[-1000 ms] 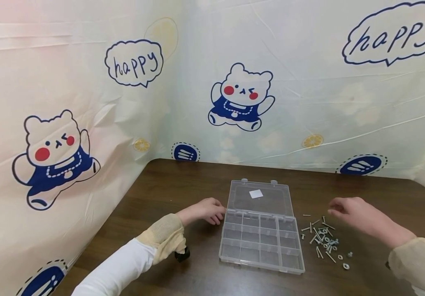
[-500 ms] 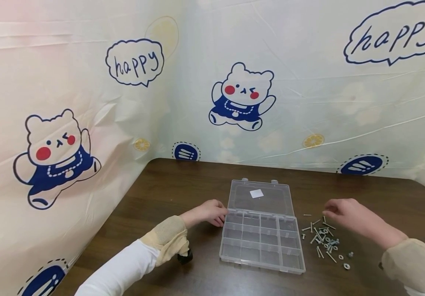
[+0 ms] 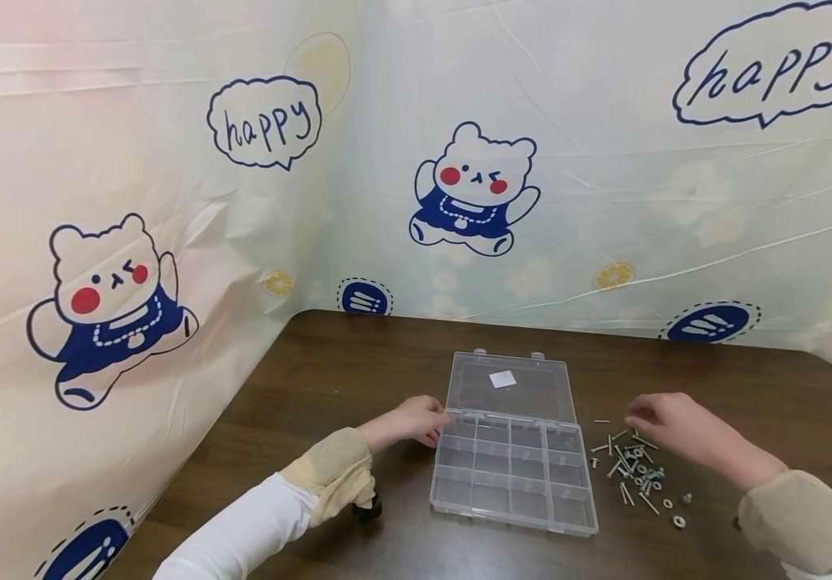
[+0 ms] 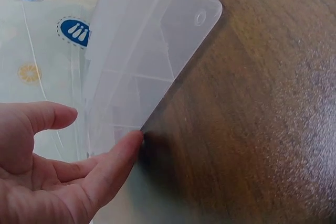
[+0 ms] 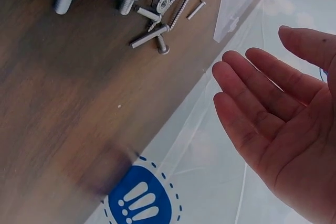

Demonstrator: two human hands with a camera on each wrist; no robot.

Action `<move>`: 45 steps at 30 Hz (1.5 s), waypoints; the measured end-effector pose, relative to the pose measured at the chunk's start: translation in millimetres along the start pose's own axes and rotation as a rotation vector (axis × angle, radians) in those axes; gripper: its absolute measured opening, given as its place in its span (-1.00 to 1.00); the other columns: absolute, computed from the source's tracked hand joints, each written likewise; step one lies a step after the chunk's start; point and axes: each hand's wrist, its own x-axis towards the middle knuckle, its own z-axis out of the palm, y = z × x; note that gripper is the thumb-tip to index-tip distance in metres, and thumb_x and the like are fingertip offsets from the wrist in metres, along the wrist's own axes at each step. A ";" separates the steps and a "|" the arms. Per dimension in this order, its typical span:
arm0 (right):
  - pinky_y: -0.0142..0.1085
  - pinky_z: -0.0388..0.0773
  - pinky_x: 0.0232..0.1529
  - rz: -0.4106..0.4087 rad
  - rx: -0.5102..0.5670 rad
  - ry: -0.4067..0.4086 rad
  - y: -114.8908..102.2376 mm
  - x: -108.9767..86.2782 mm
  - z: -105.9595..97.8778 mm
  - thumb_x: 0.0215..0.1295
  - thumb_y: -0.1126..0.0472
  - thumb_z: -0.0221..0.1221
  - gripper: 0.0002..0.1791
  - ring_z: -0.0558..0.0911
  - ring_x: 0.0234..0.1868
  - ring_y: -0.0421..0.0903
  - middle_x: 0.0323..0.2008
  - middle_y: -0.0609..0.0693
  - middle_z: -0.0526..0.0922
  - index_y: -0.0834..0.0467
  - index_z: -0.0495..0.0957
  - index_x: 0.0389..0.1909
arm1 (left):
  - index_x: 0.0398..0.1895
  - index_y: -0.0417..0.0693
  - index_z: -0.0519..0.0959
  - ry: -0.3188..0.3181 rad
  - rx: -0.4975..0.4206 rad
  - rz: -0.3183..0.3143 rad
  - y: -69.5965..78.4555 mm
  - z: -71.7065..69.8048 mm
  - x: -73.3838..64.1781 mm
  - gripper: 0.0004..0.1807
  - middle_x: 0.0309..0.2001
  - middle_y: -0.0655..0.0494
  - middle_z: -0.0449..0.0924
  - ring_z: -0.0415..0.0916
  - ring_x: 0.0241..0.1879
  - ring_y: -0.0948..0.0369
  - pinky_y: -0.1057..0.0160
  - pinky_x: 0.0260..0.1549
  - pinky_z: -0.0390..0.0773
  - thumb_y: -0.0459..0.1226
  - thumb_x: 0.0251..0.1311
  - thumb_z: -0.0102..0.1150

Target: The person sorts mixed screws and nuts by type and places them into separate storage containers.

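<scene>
A clear plastic compartment box [image 3: 513,522] lies with its lid [image 3: 539,393] folded back, and its divided cells hold nothing. My left hand [image 3: 416,420] is at the box's left side near the hinge. In the left wrist view a fingertip touches the box's edge [image 4: 157,103], while the thumb stays apart from the fingers. Right of the box lies a loose heap of screws, bolts and washers [image 3: 631,465]. My right hand [image 3: 680,423] hovers at the heap's far side. Its fingers are extended and its palm holds nothing in the right wrist view.
A single screw [image 3: 602,420] lies behind the heap. One washer [image 3: 679,522] and a short bolt [image 3: 687,499] lie towards the front right. A printed cloth [image 3: 473,290] hangs behind the dark wooden table [image 3: 358,362].
My right hand has moved left and slightly nearer, over the heap's far edge. The left hand has shifted a little right against the box. The box and hardware stay put.
</scene>
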 end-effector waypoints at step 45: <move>-0.34 0.55 -0.45 -0.203 0.032 -0.047 -8.1 -2.8 31.0 -0.09 0.39 0.28 -0.88 0.53 -0.45 -0.26 -0.51 -0.18 0.56 0.13 0.57 -0.55 | -0.27 -0.47 0.45 0.044 -0.060 0.062 -8.8 7.6 -1.4 -0.82 -0.45 -0.10 0.54 0.58 -0.43 0.09 0.26 -0.47 0.66 -0.43 0.17 -0.03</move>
